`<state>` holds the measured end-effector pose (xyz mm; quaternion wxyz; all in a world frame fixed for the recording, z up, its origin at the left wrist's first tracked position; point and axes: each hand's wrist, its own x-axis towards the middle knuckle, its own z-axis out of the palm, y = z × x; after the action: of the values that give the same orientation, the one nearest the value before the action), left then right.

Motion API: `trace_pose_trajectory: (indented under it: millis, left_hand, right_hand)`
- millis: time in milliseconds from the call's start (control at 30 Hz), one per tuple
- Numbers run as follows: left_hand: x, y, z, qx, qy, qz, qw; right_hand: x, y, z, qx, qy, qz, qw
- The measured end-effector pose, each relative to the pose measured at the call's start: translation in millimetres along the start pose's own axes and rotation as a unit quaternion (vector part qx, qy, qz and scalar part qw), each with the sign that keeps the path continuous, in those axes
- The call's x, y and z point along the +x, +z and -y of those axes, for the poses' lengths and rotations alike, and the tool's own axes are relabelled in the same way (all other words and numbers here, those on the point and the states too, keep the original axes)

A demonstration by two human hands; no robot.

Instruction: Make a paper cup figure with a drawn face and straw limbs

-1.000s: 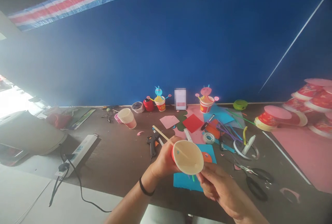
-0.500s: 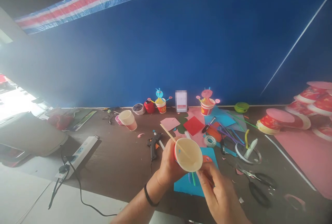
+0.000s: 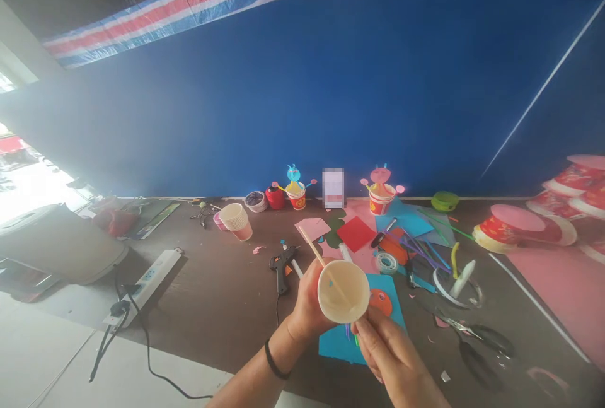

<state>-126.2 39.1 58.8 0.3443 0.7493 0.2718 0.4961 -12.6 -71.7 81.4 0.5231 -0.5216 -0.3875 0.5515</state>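
Note:
A paper cup [image 3: 344, 291] is tilted so that its pale inside faces me, with a thin wooden stick [image 3: 312, 245] running through its rim on the left. My left hand [image 3: 309, 301] is wrapped round the cup's left side. At the lower right of the rim, my right hand [image 3: 385, 345] is closed, its fingertips pressed together; what they hold, if anything, is hidden by the cup and fingers. Beneath the hands lies a blue sheet [image 3: 331, 348] with an orange round piece [image 3: 380, 302] on it.
A glue gun [image 3: 282, 266] lies left of the cup, beyond it stacked cups [image 3: 236, 221] and a power strip [image 3: 154, 275]. Two decorated cups [image 3: 296, 196] [image 3: 380, 198] stand by the blue wall. Scissors [image 3: 472, 332], tape [image 3: 386, 262] and pipe cleaners lie on the right.
The cup has turned slightly, and its opening looks rounder. My right hand's fingers have drawn closer together below the rim. The whole view has shifted a little.

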Motion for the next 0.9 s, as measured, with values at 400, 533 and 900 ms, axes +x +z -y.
trace_pose_trajectory:
  millis: [400, 533, 900]
  left_hand:
    - [-14.5, -15.8, 36.6, 0.000, -0.134, -0.086, 0.987]
    - [-13.4, -18.7, 39.1, -0.014, -0.183, -0.104, 0.977]
    - [-11.7, -12.9, 38.6, -0.183, -0.274, -0.080, 0.941]
  right_hand:
    - [-14.0, -34.0, -22.0, -0.300, -0.072, -0.002, 0.951]
    - [-23.2, -70.0, -25.7, -0.319, -0.055, -0.039, 0.945]
    - [-6.0, -173.8, -47.5, -0.400, -0.039, -0.237, 0.885]
